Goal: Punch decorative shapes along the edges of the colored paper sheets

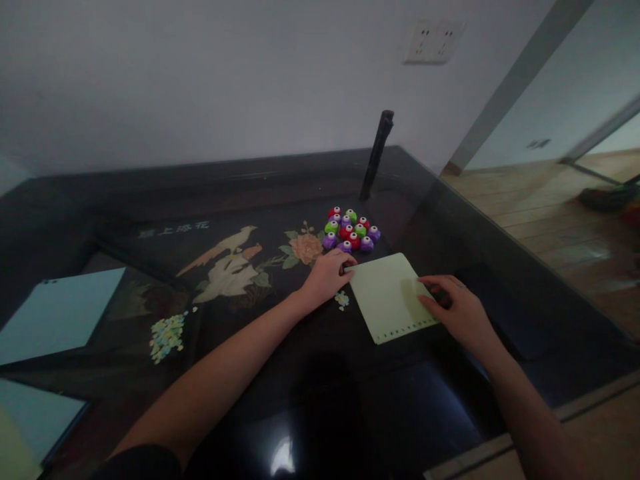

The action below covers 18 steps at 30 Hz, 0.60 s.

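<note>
My left hand (330,275) grips the left corner of a pale yellow-green sheet of paper (387,293), with thumb and fingers pinched together. At the sheet's right edge, my right hand (456,307) holds it between thumb and fingers. A row of small holes or marks runs along the near edge of the paper. Just below my left hand lies a little heap of paper bits (342,300). Beyond it sits a cluster of small red, green and purple toys with eyes (350,230).
A larger pile of paper bits (167,337) is on the left of the dark glossy table (300,407). Light blue sheets (65,310) lie at the far left. A black post (377,155) rises at the back, and a flat dark object (505,307) lies right of my right hand.
</note>
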Available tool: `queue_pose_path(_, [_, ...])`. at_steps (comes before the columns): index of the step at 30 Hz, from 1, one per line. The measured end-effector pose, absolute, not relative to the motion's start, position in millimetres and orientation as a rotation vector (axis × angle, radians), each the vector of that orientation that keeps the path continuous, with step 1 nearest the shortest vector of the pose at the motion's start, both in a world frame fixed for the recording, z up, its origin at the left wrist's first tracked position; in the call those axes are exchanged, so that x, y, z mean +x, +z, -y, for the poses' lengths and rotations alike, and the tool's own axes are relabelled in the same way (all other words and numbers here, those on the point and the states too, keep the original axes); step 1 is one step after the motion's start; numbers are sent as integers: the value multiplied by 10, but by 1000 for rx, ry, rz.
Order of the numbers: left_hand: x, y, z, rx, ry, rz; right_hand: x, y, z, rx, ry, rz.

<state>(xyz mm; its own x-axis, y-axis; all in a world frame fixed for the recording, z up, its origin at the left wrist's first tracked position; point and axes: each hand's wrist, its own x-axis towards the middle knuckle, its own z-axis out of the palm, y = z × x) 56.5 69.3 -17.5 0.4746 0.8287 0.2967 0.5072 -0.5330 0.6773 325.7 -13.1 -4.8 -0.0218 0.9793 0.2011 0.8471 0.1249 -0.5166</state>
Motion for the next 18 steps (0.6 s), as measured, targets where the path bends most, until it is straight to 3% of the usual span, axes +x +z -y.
queue_pose_path(12, [559, -154, -681, 2275, 813, -1118, 3272, -102, 109, -1706, 365, 1943])
queue_pose_path(18, [633, 92, -477, 2520, 721, -1152, 3259, 12, 83, -1702, 368, 1911])
